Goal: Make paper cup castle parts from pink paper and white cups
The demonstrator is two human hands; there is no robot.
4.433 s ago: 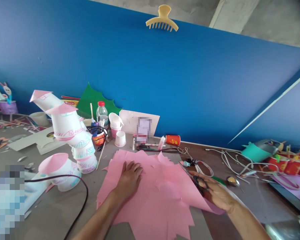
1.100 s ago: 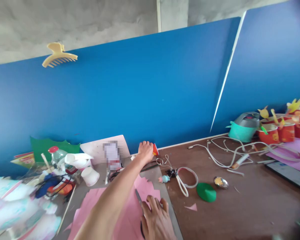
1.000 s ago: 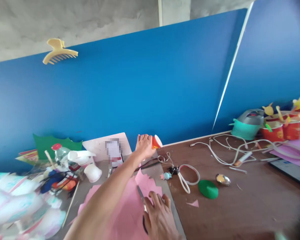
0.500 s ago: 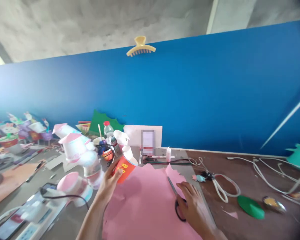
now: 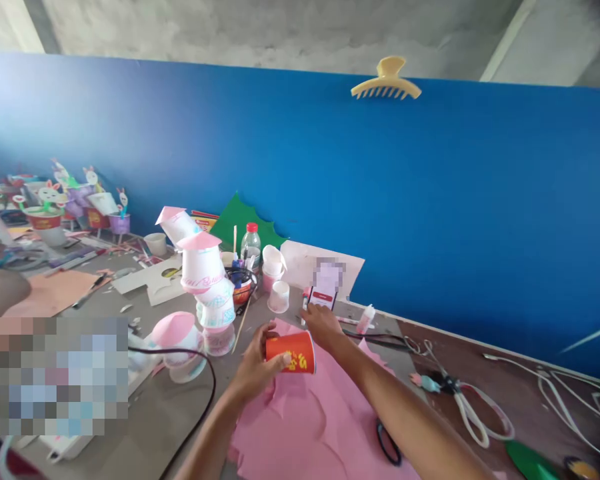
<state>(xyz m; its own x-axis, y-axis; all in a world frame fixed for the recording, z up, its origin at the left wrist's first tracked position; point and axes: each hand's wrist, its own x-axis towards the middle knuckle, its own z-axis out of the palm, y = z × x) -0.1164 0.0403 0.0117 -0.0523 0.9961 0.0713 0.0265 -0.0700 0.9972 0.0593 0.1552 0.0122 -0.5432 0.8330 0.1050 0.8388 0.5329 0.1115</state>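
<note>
My left hand (image 5: 260, 363) is wrapped round a red paper cup (image 5: 296, 353) with yellow lettering, tipped on its side over the pink paper. My right hand (image 5: 324, 324) reaches across to the foot of a propped phone (image 5: 326, 290). Its fingers are bent together beside a thin white and pink stick-like item (image 5: 304, 308); whether they grip it is hidden. Under both arms spreads a large sheet of pink paper (image 5: 285, 440). Black-handled scissors (image 5: 389, 442) lie on it, partly covered by my right forearm. A small white cup (image 5: 279, 298) stands behind the red one.
Left of my hands rise stacked paper cups with pink cone roofs (image 5: 201, 263). A black cable (image 5: 214, 387) curves along the table there. A bottle with a red cap (image 5: 251, 243) stands at the back. White cords (image 5: 473, 407) lie on the right, near a small glue bottle (image 5: 365, 319).
My right hand has let go of the scissors and moved up to the phone. The red cup has been lowered and turned sideways in my left hand; the small white cup now stands on the table.
</note>
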